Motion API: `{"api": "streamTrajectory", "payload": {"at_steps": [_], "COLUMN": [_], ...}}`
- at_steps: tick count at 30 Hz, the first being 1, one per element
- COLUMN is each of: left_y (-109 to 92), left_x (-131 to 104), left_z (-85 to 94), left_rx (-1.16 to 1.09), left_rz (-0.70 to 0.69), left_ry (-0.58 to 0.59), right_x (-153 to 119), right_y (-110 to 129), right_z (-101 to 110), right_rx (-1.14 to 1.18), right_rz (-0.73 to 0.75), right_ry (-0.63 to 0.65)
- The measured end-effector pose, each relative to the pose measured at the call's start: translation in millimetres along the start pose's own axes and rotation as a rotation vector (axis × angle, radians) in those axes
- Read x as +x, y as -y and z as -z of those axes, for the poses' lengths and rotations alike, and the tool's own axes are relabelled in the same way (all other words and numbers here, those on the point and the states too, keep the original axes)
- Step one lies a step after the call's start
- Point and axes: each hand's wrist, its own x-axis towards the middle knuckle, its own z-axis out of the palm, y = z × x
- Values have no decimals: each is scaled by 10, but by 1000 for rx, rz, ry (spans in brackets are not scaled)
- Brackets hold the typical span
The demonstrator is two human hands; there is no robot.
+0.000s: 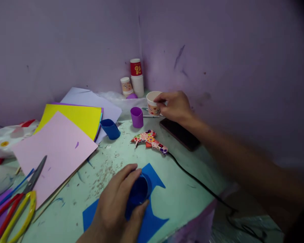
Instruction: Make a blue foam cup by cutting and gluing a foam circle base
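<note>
My left hand (116,202) is closed round a blue cylinder (142,189), upright over cut blue sheet pieces (155,222) near the table's front. Farther back, my right hand (173,106) pinches the rim of a patterned paper cup (152,101), its thumb and fingers at the cup's right side. A purple cylinder (137,118) stands to the left of that cup. Beside it on the left leans a slanted blue cup shape (110,129). Between my hands lies a flowered glue gun (150,140).
A dark phone (180,134) lies below my right forearm. The black cord (192,177) runs to the lower right. Stacked paper cups (137,82) stand by the wall corner. Scissors (22,199), pink paper (55,152) and yellow paper (73,118) are at the left.
</note>
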Motion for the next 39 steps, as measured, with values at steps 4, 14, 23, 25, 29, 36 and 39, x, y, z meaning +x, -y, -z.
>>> {"api": "streamTrajectory", "payload": {"at_steps": [4,14,23,25,29,36,39], "left_y": [-15,-37,39,49,55,100,118], "left_x": [6,-33,-227,-280,-357,-392,-377], "left_z": [-75,-255,-149,-174,-337,-540,-534], "left_rx": [-48,-98,-214,-179,-90,-42,-10], "left_rz": [36,132,389,381,277,215,207], "left_ry": [-45,-6,99,73,-47,-112,-185], "right_x": [165,174,-783,-930,-1149,-1573,-1635], "right_y": [-317,-163,687,703,786,715,666], "right_z": [-408,-299,694,620,443,380,353], "right_rx": [-35,8,517,553,599,561,545], "right_rz": [-17,-55,-20,-38,-117,-230,-283], "right_ry": [19,97,863,914,1004,925,857]}}
